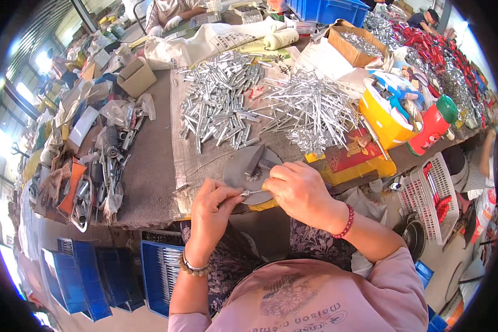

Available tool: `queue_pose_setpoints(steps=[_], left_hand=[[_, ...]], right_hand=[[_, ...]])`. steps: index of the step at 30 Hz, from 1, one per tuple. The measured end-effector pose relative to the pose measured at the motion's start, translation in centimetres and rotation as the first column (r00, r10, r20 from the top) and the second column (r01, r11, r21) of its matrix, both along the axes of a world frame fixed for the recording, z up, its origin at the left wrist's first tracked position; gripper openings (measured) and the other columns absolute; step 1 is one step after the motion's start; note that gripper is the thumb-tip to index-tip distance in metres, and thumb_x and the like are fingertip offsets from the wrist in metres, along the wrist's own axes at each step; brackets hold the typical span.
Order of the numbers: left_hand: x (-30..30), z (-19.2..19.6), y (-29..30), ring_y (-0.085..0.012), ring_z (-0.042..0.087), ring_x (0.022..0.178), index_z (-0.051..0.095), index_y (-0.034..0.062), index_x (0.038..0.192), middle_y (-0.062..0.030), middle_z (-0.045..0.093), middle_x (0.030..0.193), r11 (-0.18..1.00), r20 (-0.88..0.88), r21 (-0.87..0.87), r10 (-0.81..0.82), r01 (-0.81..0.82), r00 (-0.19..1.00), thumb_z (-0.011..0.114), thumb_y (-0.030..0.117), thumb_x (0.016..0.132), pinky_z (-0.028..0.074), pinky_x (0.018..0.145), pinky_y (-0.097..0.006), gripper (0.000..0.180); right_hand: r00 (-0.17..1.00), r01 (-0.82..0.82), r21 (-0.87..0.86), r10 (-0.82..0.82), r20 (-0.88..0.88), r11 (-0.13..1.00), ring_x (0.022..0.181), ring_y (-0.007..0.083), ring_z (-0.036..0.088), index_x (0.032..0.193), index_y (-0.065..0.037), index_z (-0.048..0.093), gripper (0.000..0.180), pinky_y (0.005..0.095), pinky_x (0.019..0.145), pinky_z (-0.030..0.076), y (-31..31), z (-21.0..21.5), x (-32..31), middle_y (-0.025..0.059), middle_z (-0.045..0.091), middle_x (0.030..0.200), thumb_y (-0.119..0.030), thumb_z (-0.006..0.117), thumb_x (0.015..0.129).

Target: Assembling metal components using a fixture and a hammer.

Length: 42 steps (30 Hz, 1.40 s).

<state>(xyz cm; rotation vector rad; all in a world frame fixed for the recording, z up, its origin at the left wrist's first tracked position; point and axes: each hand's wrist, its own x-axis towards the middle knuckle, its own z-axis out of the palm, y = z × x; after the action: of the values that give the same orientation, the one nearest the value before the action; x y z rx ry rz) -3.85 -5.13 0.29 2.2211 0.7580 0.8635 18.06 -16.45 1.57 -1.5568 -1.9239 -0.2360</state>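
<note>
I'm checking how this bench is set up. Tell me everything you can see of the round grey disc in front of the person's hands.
The round grey disc lies flat at the near edge of the cloth-covered table, looking like dull metal. A darker grey block and a few small metal pieces rest on its top. The right hand covers its near right rim, and the left hand sits by its near left edge. Both hands pinch a thin metal pin over it.
</note>
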Motion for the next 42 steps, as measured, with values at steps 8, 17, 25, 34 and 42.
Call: queue_pose_setpoints(steps=[8,17,25,34,42], left_hand=[[-0.1,0.6,-0.1,-0.0229,0.067,0.086,0.083,0.0040,0.100,-0.0071,0.066,0.093,1.000,-0.049,-0.001,-0.025,0.025,0.998,0.087,-0.003,0.083,0.053,0.077,-0.033,0.019],[-0.1,0.9,-0.1,-0.0287,0.068,0.083,0.081,0.0052,0.100,-0.0084,0.067,0.092,0.999,-0.049,0.045,-0.021,0.024,0.999,0.087,0.001,0.084,0.054,0.074,-0.038,0.018],[-0.2,0.5,-0.2,-0.0256,0.069,0.086,0.082,0.0034,0.101,-0.0091,0.066,0.093,0.999,-0.058,0.044,-0.010,0.013,0.998,0.088,-0.003,0.083,0.054,0.077,-0.034,0.020],[-0.5,0.3,-0.1,-0.0269,0.070,0.085,0.081,0.0028,0.102,-0.0101,0.068,0.093,0.998,-0.049,0.068,-0.006,0.010,0.999,0.088,0.000,0.085,0.055,0.076,-0.035,0.018],[-0.1,0.6,0.3,-0.0310,0.070,0.087,0.080,0.0074,0.097,-0.0081,0.068,0.092,0.996,-0.063,0.085,-0.026,0.031,0.998,0.088,0.005,0.082,0.056,0.075,-0.042,0.017]], right_hand=[[0.997,-0.071,-0.063,0.072,0.014,0.995,0.090,0.0275,0.066,0.091,-0.011,0.071,0.008,0.0414,0.079,0.054,0.3,0.7,-0.1,0.0057,0.061,0.092,-0.007,0.071,0.085],[0.949,0.293,-0.072,-0.299,-0.103,0.953,0.090,0.0323,0.073,0.092,-0.010,0.076,0.008,0.0444,0.077,0.059,0.8,0.2,8.5,0.0085,0.068,0.092,-0.007,0.078,0.084],[0.975,0.209,-0.086,-0.200,0.102,0.974,0.096,0.0294,0.071,0.081,-0.009,0.069,0.008,0.0445,0.081,0.059,3.5,-0.2,8.3,0.0086,0.064,0.092,-0.008,0.076,0.084],[0.728,0.025,-0.366,-0.268,-0.631,0.930,0.081,0.0157,0.070,0.099,0.001,0.079,0.012,0.0325,0.077,0.056,3.2,2.4,6.3,0.0098,0.071,0.092,-0.007,0.081,0.091],[0.925,-0.078,0.009,0.075,-0.373,0.997,0.096,0.0299,0.068,0.091,-0.006,0.074,0.019,0.0425,0.087,0.052,2.1,0.6,-0.5,0.0053,0.067,0.100,-0.004,0.087,0.077]])
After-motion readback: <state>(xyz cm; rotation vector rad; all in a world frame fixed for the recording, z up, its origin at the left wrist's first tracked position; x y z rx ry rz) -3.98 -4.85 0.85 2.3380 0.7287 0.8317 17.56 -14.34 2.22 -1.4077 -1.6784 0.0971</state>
